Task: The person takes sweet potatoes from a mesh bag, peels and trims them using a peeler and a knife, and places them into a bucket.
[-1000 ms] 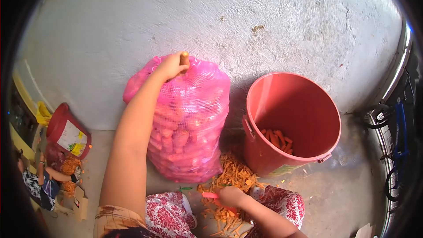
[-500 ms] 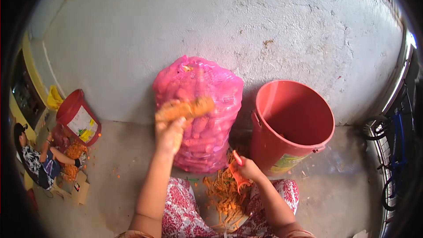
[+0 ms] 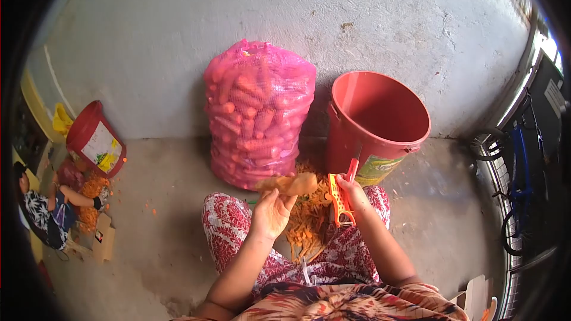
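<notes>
My left hand (image 3: pixel 271 215) is closed around a thick brownish-orange carrot (image 3: pixel 300 184), held level above the pile of peelings. In my right hand (image 3: pixel 353 195) is an orange peeler (image 3: pixel 339 199), its slotted flat body facing up and its head toward my lap. A slim red piece (image 3: pixel 353 170) sticks up from the same hand; I cannot tell whether it belongs to the peeler. Beneath both hands, orange carrot peelings (image 3: pixel 304 235) lie heaped between my legs. Just beyond stands a pink mesh sack (image 3: pixel 256 122) full of carrots.
A tall red bucket (image 3: pixel 380 145) stands right of the sack, against the grey wall (image 3: pixel 178 41). At far left another person (image 3: pixel 44 208) sits near orange peelings (image 3: pixel 92 202) and a tilted red bucket (image 3: pixel 98 139). A blue bicycle (image 3: pixel 523 172) is at the right edge.
My left hand has come down and nearer to me with the carrot. My right hand has turned, so the peeler shows more fully. The view has tilted downward.
</notes>
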Demonstrator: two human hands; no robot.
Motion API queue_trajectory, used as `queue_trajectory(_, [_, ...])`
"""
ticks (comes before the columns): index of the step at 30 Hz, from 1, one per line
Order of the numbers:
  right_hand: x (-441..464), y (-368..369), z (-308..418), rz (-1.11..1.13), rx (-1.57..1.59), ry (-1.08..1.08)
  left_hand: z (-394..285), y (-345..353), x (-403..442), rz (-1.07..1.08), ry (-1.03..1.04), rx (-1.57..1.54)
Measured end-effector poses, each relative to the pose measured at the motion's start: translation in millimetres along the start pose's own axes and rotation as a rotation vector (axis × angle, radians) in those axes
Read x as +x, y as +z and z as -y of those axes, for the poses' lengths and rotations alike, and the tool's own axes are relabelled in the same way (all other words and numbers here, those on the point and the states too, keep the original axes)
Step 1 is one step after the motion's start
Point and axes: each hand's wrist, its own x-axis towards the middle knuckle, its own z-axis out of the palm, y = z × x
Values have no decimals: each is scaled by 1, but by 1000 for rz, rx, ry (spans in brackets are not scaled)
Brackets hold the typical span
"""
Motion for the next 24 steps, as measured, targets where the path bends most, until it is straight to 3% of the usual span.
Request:
queue_trajectory(3, [-25,2,-1,-1,29,15,7,-17,-7,-53,-120,-74])
queue_trajectory(6, [-43,4,1,-4,-20,18,6,-22,-13,53,-280,-3])
queue_trajectory(7, [-45,2,0,34,18,13,10,-8,-16,-159,-256,109])
queue_trajectory(8, [-50,3,1,40,28,21,13,-4,-17,-201,-267,83])
queue_trajectory(10, [-55,5,-1,28,73,9,16,0,-20,-280,-292,38])
queue_trajectory(14, [-66,14,5,31,88,24,19,-24,-14,-178,-348,116])
queue_trajectory(15, [-67,18,6,29,93,15,18,2,-18,-312,-316,191])
queue_trajectory(19, [-59,20,-4,-53,56,-53,6,-8,-15,-228,-501,266])
queue_trajectory(22, [-53,23,-5,-133,7,-118,-1,-15,-13,-20,-606,136])
queue_trajectory(24, [-42,24,-7,-161,62,-179,2,-20,-10,-50,-583,186])
